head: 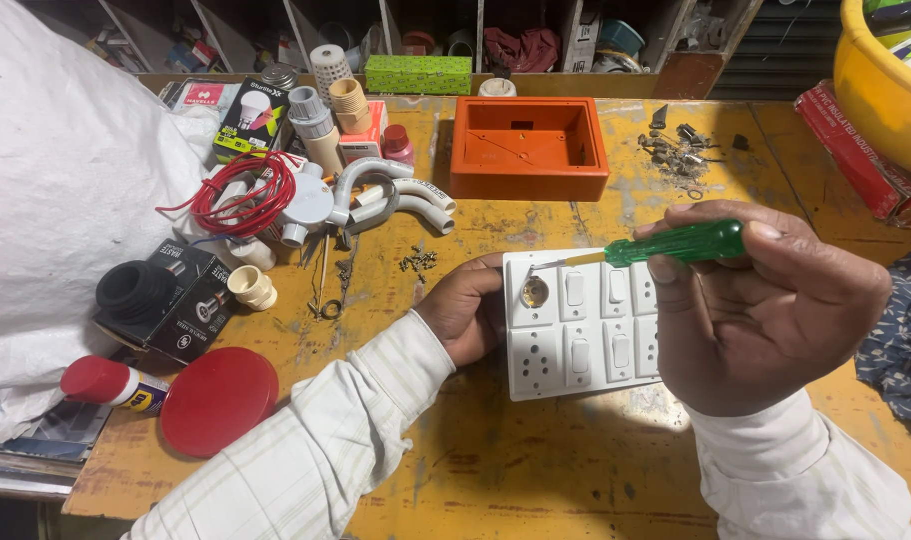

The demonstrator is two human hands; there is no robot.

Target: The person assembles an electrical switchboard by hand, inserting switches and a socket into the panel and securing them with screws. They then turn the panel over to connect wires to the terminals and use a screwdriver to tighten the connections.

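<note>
Head view: one look down over a yellow workbench [536, 470], both of the person's hands at its near middle.
Plate: white switch plate [581, 325] lies flat on the bench, sockets on its left half, rocker switches to the right.
Left hand: left hand [468, 310] is curled against the plate's left edge, fingers tucked under it, steadying it.
Right hand: right hand [766, 305] is closed round a green-handled screwdriver [666, 245], and covers the plate's right edge.
Tip: the blade runs left from the fist and ends at the plate's far-left corner, just above the round hole there; whether it sits in a screw I cannot tell.
Progress: my guess is the fastening is in its early part, since the orange box [529, 150] sits open and bare farther back, well apart from the plate.
Left to do: plate and box not yet joined.
Around: loose screws [418, 262] lie just left of the plate; red wire coil [246, 195] and grey pipe bends [396, 200] farther left.
</note>
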